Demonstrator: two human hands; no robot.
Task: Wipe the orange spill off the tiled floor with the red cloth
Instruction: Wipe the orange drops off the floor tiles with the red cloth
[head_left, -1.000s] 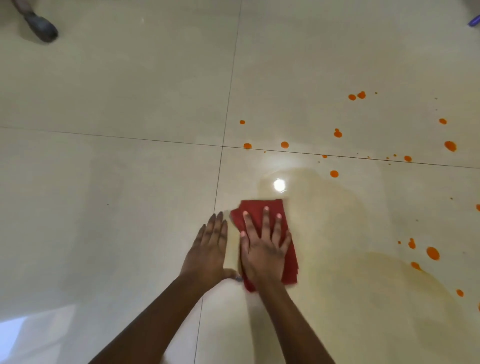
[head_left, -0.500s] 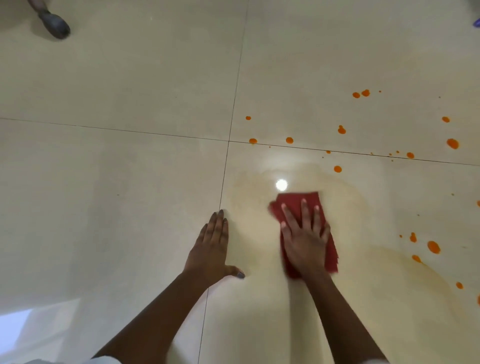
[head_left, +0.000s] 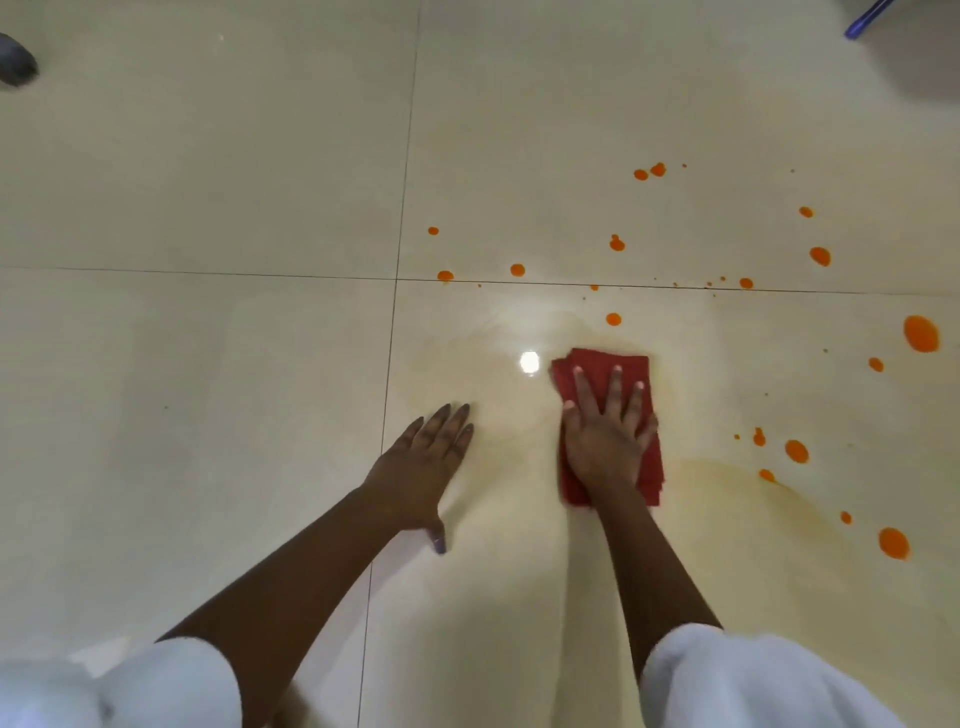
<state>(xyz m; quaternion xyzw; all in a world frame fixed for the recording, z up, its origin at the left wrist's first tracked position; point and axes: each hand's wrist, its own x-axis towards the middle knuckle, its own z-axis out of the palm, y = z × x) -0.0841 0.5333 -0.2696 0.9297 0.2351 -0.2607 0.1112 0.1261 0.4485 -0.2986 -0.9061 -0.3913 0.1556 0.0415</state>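
Right hand (head_left: 605, 441) flat, fingers spread, pressing the folded red cloth (head_left: 602, 366) on the tiled floor (head_left: 208, 182), just right of the light glare. Left hand (head_left: 423, 462) flat on the floor, left of the cloth. Orange spill (head_left: 920, 333) drops lie beyond and right of the cloth.

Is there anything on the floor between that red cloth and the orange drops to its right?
Nothing visible does. The right hand presses the red cloth flat; only faintly smeared tile lies between it and the orange drops.
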